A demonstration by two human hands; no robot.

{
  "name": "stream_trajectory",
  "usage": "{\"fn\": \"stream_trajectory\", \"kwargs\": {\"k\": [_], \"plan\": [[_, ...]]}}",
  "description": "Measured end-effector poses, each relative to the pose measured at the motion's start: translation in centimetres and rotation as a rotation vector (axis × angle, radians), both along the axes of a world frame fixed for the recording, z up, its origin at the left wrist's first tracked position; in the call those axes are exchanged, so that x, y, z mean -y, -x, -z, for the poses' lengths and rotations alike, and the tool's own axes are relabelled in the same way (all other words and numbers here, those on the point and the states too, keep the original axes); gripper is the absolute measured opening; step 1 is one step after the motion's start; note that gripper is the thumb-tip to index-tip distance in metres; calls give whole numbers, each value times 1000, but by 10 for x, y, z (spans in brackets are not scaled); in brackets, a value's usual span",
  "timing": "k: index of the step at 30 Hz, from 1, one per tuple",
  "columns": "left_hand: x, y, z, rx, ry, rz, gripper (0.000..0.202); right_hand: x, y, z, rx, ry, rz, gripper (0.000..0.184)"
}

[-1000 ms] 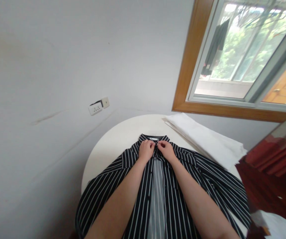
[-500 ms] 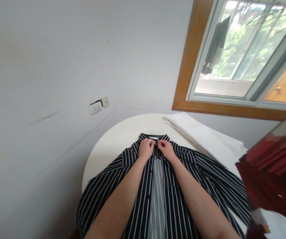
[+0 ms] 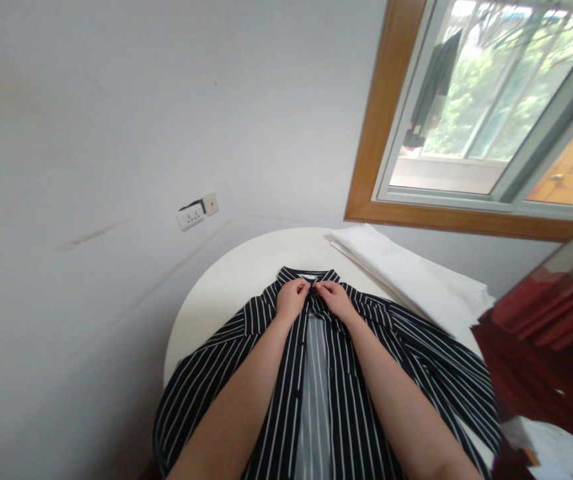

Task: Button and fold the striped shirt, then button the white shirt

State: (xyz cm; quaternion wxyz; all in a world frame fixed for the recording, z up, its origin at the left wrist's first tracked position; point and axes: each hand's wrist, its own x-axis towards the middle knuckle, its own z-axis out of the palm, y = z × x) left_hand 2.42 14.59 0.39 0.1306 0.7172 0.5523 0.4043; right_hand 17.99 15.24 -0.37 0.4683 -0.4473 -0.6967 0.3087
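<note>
A black shirt with white stripes (image 3: 226, 353) lies spread on a round white table (image 3: 206, 300), its collar toward the wall. Below the collar the front hangs apart, and the paler inside shows between the two edges. At the top of the front, just under the collar, my left hand (image 3: 291, 298) pinches the shirt's edge from the left side. My right hand (image 3: 334, 298) pinches the opposite edge from the right, its fingertips close to the left ones. Whether a button sits between the fingertips is too small to tell.
Folded white cloth (image 3: 411, 273) lies along the table's right rim. Behind the table rises a grey-white wall with a socket (image 3: 190, 216); a wood-framed window (image 3: 361, 193) is at the right. A red curtain (image 3: 556, 307) and a white item (image 3: 556, 450) are farther right.
My fingertips have drawn slightly closer together at the collar, the right hand shifting a little left. The shirt otherwise lies as before.
</note>
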Motion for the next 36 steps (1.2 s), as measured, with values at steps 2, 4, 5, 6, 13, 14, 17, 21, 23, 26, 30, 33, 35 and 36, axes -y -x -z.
{"fn": "stream_trajectory", "kwargs": {"k": [2, 4, 5, 6, 13, 14, 17, 21, 23, 26, 30, 33, 35, 36], "plan": [[0, -1, 1, -18, 22, -4, 20, 0, -1, 0, -20, -3, -17, 25], [-1, -1, 1, -29, 23, -2, 19, 0, 0, 0, -38, -3, -16, 23], [-1, -1, 2, -29, 22, 4, 18, 1, 1, 0, -49, 3, -8, 22], [-2, 0, 2, -25, 21, 13, 18, 1, 2, -1, -62, 12, 1, 22], [-3, 3, 2, 4, 43, 71, 20, 1, 2, -4, -145, 108, -2, 19], [-2, 2, 1, -5, 52, 70, 21, 1, 2, -3, -142, 111, 4, 18], [0, 2, -1, -47, 54, 66, 26, 1, 4, -1, -88, 83, 56, 16], [0, 0, -2, -80, 47, 63, 35, 2, 8, 1, 13, 1, 154, 16], [0, -1, -1, -71, 48, 57, 34, 2, 10, 2, 38, -24, 174, 17], [-1, -1, 1, -70, 48, 19, 31, 2, 10, 3, 37, -35, 150, 17], [1, -2, 0, -112, 44, -17, 32, 1, 10, 3, 3, -14, 102, 18], [1, -3, -3, -134, 50, -25, 33, 1, 11, 4, 7, -15, 121, 17], [1, -3, -3, -142, 56, -35, 32, 1, 11, 4, 14, -19, 134, 17], [1, -3, -3, -144, 59, -41, 31, 1, 11, 5, 14, -21, 133, 17]]}}
